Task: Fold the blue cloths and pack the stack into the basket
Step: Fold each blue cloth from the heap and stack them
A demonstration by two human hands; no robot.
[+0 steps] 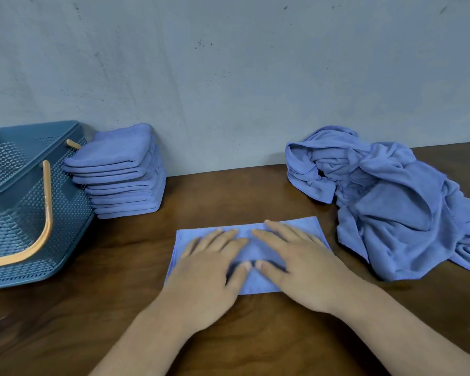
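Pressing flat on the folded cloth (251, 241), both hands (255, 270) lie side by side.

We see soft, even, slightly dim light with a cool blue cast. Faint shadows pool beneath the bare left hand (209, 270) and right hand (301, 267), both smeared by motion blur. The wide lens bows the far edge of the dark brown wooden table (228, 191).
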